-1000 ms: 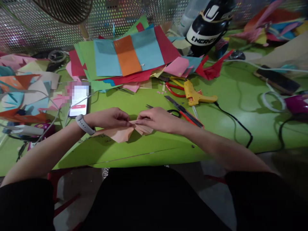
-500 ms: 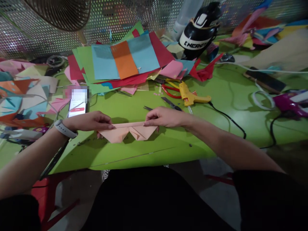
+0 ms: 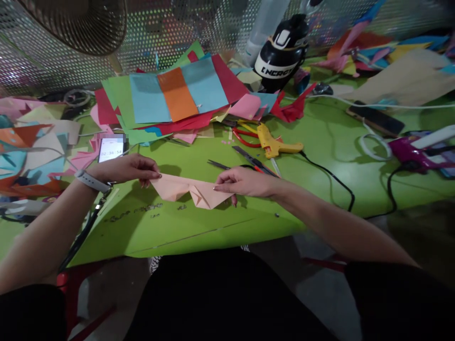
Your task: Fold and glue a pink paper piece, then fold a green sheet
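A folded piece of peach paper (image 3: 188, 188) is stretched between my hands above the green table (image 3: 199, 232). My left hand (image 3: 138, 169) pinches its left end between thumb and fingers. At the right end, my right hand (image 3: 240, 182) grips the paper, thumb on top and a fingertip showing below. Two folded flaps hang from its lower edge, with a gap between them. Just beyond my right hand lie scissors (image 3: 222, 165) and an open-looking cutter (image 3: 249, 158), partly hidden by the hand. A lit phone (image 3: 111, 148) lies behind my left wrist.
A yellow glue gun (image 3: 275, 142) with a black cord lies right of centre, beside red-handled pliers (image 3: 245, 137). Coloured paper sheets (image 3: 149, 102) are stacked at the back, near a black bottle (image 3: 279, 59). A purple glue gun-like tool (image 3: 408, 154) and a dark phone (image 3: 375, 118) lie right.
The paper's left end has risen and its right end dropped slightly, so it now tilts down to the right. Both hands keep hold. The phone's screen shows a timer now. The view has shifted slightly.
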`<state>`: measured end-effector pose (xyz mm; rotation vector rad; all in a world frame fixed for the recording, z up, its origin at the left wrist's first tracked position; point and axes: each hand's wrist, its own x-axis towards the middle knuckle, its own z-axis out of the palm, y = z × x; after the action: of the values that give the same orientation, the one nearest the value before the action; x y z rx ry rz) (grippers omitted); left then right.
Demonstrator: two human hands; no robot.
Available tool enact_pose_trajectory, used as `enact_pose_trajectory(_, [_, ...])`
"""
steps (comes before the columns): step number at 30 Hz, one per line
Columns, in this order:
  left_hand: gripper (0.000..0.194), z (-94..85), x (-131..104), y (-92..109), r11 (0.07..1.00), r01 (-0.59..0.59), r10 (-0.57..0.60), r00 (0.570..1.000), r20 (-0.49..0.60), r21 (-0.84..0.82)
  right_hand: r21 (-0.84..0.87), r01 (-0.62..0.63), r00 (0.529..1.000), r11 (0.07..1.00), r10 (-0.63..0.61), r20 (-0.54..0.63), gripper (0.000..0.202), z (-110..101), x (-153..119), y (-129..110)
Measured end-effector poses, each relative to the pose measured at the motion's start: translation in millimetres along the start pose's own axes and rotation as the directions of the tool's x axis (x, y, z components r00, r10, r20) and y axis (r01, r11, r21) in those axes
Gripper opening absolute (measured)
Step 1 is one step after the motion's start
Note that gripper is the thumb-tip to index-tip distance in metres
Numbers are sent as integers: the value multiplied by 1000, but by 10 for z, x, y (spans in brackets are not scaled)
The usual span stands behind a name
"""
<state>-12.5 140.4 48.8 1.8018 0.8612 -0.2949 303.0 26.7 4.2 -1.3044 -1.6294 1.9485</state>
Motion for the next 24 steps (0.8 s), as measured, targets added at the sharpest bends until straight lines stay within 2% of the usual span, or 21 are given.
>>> enact_pose_trajectory(4, [31, -57, 45, 15, 998, 11, -5, 995, -98, 67, 65, -41, 999, 997, 42, -15, 39, 67, 23, 35])
enact_pose_trajectory(8, [33, -80, 65, 43, 998, 11, -6, 997, -81, 70, 10, -41, 998, 999, 41, -39, 40, 63, 29, 59])
enact_pose_trajectory(11, [35, -84, 86, 12, 995, 43, -38, 998, -54, 90, -198, -30, 992, 980, 5, -128, 30, 62, 57, 22])
enact_pose_trajectory(13, [36, -82, 79, -38, 989, 89, -83, 995, -59, 119, -392, -48, 973, 919, -46, -225, 23, 65, 91, -24])
enact_pose_trajectory(15, [36, -76, 31, -99, 986, 113, -105, 992, -69, 120, -488, -68, 954, 870, -86, -287, 21, 45, 123, -72])
enact_pose_trajectory(17, [35, -65, -60, -158, 992, 91, -84, 993, -82, 83, -446, -57, 945, 893, -96, -312, 24, -13, 132, -116])
enact_pose_trajectory(21, [35, -12, -266, -245, 999, 44, -40, 987, -154, 23, -213, 32, 942, 977, -101, -321, 34, -203, 67, -191])
enact_pose_trajectory(24, [36, 49, -325, -248, 998, 8, 3, 986, -168, 63, -87, 118, 921, 989, -141, -362, 37, -305, 15, -237])
